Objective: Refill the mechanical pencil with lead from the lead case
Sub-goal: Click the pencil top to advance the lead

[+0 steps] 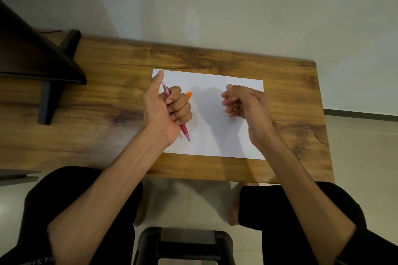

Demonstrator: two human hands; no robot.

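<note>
My left hand [167, 109] grips a pink mechanical pencil [184, 130] in a fist over the left part of a white sheet of paper [215, 135]. The pencil's tip points toward me and its open rear end sticks out past the fingers; the thumb is raised. An orange lead case [189, 95] lies on the paper just behind the left fingers, mostly hidden. My right hand [243, 103] hovers over the right part of the paper with its fingers curled and pinched together; any lead between them is too thin to make out.
The paper lies on a wooden table [290, 92] against a pale wall. A dark monitor with its stand [53, 84] occupies the table's left end. A black stool [185, 245] and my knees are below the table's near edge.
</note>
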